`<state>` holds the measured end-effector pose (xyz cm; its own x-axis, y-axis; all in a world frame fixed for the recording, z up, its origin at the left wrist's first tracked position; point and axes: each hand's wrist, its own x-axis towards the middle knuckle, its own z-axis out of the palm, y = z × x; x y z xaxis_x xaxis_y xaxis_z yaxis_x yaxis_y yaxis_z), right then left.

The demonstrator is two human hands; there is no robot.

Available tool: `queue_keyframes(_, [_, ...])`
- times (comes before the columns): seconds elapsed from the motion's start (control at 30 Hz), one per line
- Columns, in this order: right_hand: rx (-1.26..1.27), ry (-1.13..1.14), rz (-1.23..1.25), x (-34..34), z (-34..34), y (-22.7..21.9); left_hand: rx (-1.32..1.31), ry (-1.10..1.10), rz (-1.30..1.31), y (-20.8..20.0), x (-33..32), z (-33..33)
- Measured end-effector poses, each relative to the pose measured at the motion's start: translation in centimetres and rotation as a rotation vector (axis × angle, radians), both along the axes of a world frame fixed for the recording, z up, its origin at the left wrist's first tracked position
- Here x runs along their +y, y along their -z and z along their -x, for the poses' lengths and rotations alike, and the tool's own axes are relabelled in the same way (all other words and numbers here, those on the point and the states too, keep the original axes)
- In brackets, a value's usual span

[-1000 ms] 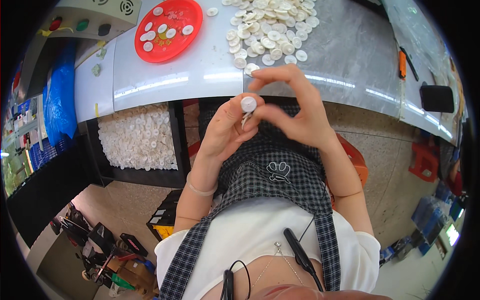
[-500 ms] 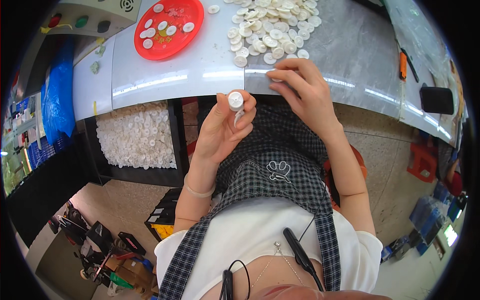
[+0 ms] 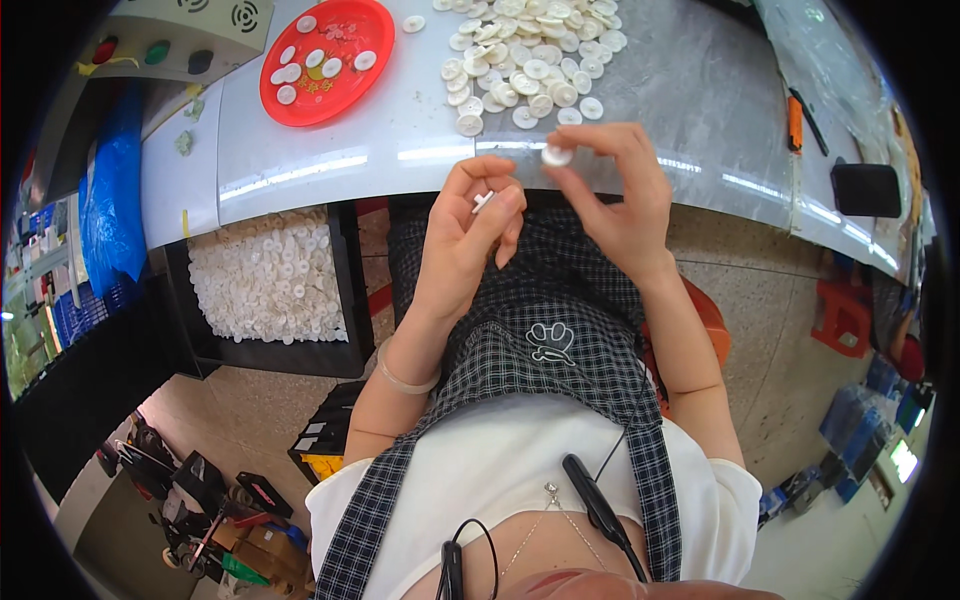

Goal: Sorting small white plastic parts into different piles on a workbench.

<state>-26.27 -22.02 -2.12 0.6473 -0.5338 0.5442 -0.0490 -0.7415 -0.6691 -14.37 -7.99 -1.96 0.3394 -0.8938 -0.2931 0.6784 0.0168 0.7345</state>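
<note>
Over the table's near edge, my left hand (image 3: 462, 225) is closed with its fingers curled around a small white plastic part (image 3: 483, 201). Only a thin stem and flange of that part show; the fingers hide the rest. To its right, my right hand (image 3: 625, 190) pinches a round white plastic disc (image 3: 556, 155) between thumb and fingertips, just above the tabletop. Beyond both hands lies a loose pile of similar white discs (image 3: 535, 70). Several more discs rest on a red plate (image 3: 345, 92) at the far left.
Below the table edge at left stands a black bin (image 3: 357, 285) full of small white parts (image 3: 265, 280). On the right of the table (image 3: 700, 110) lie an orange-handled cutter (image 3: 795, 122) and a black phone-like object (image 3: 866, 190). A machine with coloured buttons (image 3: 157, 51) occupies the far left corner.
My left hand has turned over and its fingers have curled in, so the white part now shows edge-on. My right hand has brought its disc up off the table into clearer view.
</note>
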Motion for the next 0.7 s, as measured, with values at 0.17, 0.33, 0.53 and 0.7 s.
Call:
queue_keyframes(0.17, [0.029, -0.201, 0.07, 1.6, 0.1, -2.1, -0.476, 0.075, -0.07, 0.3, -0.6, 0.3])
queue_keyframes(0.33, [-0.048, -0.148, -0.096, 0.6, 0.7, -1.3, -0.201, 0.063, -0.075, 0.5, -0.3, 0.2])
queue_keyframes(0.53, [0.107, 0.007, -0.083, -1.3, 1.5, 0.8, 0.214, 0.15, 0.031, 0.7, 0.3, -0.6])
queue_keyframes(0.7, [0.163, 0.028, -0.125, -1.3, 1.7, 1.2, 0.368, 0.19, 0.113, 0.6, 0.5, -0.8])
